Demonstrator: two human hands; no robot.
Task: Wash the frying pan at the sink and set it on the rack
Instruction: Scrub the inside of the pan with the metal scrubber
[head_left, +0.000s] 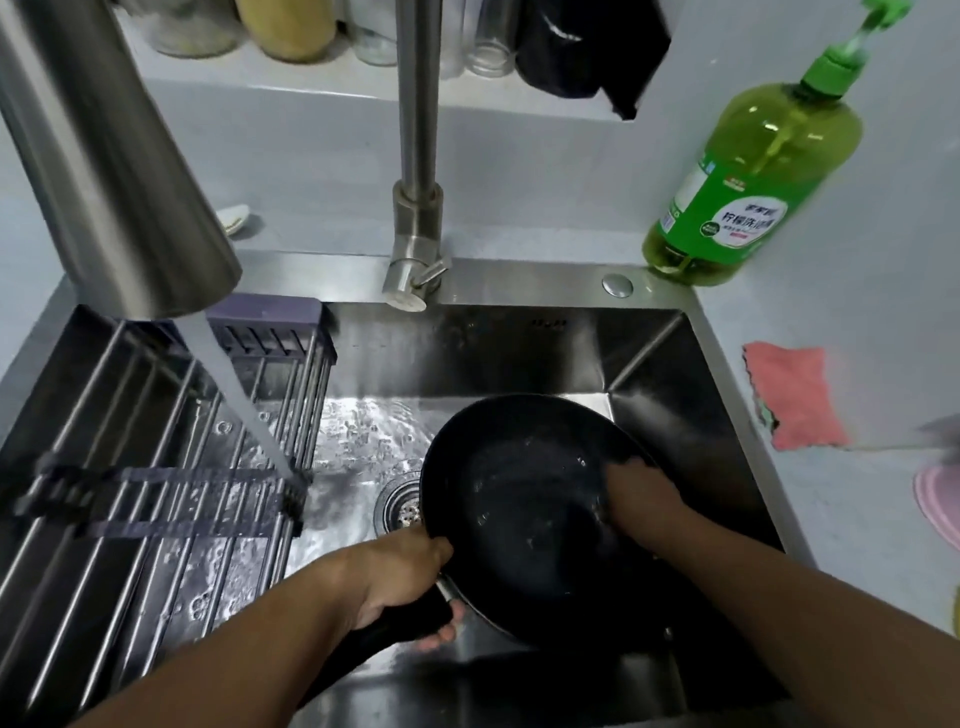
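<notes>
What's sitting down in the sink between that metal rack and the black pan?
In the head view, between the rack and the frying pan lie wet sink floor and the round drain strainer, partly behind the pan's rim.

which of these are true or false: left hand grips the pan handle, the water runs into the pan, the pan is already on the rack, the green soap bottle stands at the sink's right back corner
1. The left hand grips the frying pan by its handle: true.
2. The faucet stream runs into the pan: false, it falls on the dish rack, left of the pan.
3. The pan is already on the rack: false, it is held tilted over the sink while the right hand rubs inside it.
4. The green dish soap bottle stands at the sink's right back corner: true.
</notes>
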